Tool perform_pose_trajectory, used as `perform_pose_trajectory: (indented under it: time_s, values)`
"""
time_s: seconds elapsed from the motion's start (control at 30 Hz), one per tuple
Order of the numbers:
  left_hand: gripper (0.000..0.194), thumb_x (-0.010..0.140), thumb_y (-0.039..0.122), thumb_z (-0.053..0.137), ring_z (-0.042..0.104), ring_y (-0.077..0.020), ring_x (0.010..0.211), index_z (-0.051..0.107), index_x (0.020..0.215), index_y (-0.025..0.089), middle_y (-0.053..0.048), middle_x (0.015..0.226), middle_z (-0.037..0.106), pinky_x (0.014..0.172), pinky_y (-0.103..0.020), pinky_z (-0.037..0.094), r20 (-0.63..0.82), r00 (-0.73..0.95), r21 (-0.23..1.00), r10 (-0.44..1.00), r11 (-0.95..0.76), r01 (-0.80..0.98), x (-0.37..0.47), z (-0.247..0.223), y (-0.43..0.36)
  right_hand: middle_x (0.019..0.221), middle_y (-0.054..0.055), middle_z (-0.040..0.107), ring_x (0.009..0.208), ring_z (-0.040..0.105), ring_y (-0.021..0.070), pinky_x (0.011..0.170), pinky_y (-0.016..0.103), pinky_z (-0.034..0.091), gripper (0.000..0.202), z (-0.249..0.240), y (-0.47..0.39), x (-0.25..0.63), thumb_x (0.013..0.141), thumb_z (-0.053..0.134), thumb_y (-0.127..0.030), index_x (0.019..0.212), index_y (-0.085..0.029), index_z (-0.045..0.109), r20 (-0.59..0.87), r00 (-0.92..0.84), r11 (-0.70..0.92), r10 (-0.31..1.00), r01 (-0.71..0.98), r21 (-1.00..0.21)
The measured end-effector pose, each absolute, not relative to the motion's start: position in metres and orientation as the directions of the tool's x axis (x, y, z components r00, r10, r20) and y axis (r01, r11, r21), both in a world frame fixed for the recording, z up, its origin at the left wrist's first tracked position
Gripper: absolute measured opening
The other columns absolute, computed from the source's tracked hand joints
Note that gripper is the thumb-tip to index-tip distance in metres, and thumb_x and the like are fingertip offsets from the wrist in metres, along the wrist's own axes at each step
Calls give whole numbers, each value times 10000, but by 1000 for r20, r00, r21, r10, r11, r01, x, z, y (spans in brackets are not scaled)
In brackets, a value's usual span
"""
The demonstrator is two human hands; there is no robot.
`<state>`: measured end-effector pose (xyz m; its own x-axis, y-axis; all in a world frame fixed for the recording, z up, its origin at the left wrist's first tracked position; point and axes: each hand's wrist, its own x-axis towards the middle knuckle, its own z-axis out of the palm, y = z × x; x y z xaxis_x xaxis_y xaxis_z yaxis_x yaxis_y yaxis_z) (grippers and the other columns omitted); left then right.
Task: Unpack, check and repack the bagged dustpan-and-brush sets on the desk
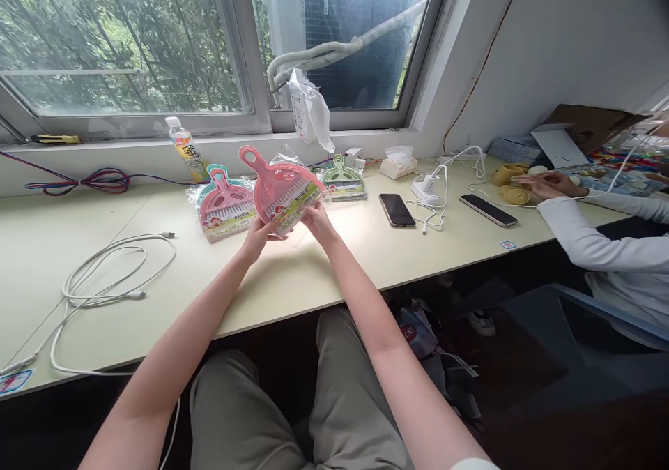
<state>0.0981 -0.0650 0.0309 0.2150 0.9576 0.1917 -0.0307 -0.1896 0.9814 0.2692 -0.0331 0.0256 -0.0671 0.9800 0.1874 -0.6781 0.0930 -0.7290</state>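
A pink dustpan and brush set [279, 184] in clear wrapping is held up, tilted, above the table. My left hand [256, 238] grips its lower left edge, and my right hand [318, 220] grips its lower right side. Both hands are closed on it, with some fingers hidden behind the packet. Just to the left lies a pile of similar wrapped sets, a pink one [226, 201] on top and a teal edge showing behind. A green wrapped set [342, 178] lies to the right, near the wall.
A drink bottle [189, 150] stands behind the pile. Coiled white cable [104, 275] lies at left. On the right are a phone [397, 210], a charger [428, 187], tissues [398, 163], another phone [488, 209] and a co-worker's hands [546, 184] at a yellow object.
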Motion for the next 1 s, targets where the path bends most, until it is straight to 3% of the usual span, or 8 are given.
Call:
perform_pose_trajectory:
  time_s: [0.37, 0.6, 0.73, 0.83, 0.9, 1.0]
  values:
    - [559, 760, 425, 688, 749, -300, 868, 556, 1206, 115, -171, 1116, 722, 711, -409, 629, 182, 248, 983, 952, -181, -26, 97, 32, -64, 905, 2, 723, 900, 697, 189, 795, 327, 611, 433, 22, -31, 264, 684, 718, -93, 1059, -235, 556, 187, 21, 158, 982, -634, -757]
    - [666, 804, 514, 665, 740, -301, 930, 519, 1315, 112, -186, 1040, 747, 777, -404, 608, 97, 343, 995, 934, -90, -39, 103, 36, -72, 878, 3, 721, 926, 693, 195, 827, 335, 608, 386, 21, -27, 268, 653, 708, -71, 975, -222, 558, 158, 53, 153, 986, -662, -734]
    - [706, 833, 610, 587, 728, -296, 965, 483, 1377, 172, -192, 1272, 660, 753, -400, 612, 113, 378, 993, 919, -96, -63, 101, 39, -71, 901, 4, 719, 972, 691, 205, 872, 360, 605, 367, 21, -27, 270, 640, 736, -86, 919, -224, 540, 157, 41, 143, 987, -667, -732]
    - [681, 832, 600, 596, 689, -287, 1077, 465, 1394, 239, -151, 1436, 549, 762, -384, 618, 180, 310, 983, 933, -160, -88, 99, 36, -68, 916, 2, 718, 1007, 685, 206, 893, 369, 601, 366, 24, -29, 270, 646, 743, -90, 914, -227, 534, 157, 41, 144, 987, -670, -729]
    - [664, 820, 561, 635, 669, -282, 1121, 470, 1384, 251, -136, 1451, 538, 771, -368, 620, 204, 265, 979, 942, -190, -80, 99, 34, -66, 919, 3, 718, 1016, 681, 205, 891, 365, 601, 360, 26, -31, 269, 652, 741, -82, 914, -226, 540, 139, 47, 135, 989, -668, -732]
    - [654, 816, 521, 663, 720, -281, 1002, 489, 1370, 219, -157, 1386, 589, 765, -384, 624, 170, 306, 985, 937, -158, -64, 99, 35, -67, 901, 1, 717, 1009, 678, 199, 864, 341, 605, 343, 28, -32, 267, 658, 734, -70, 907, -221, 554, 100, 59, 114, 993, -660, -743]
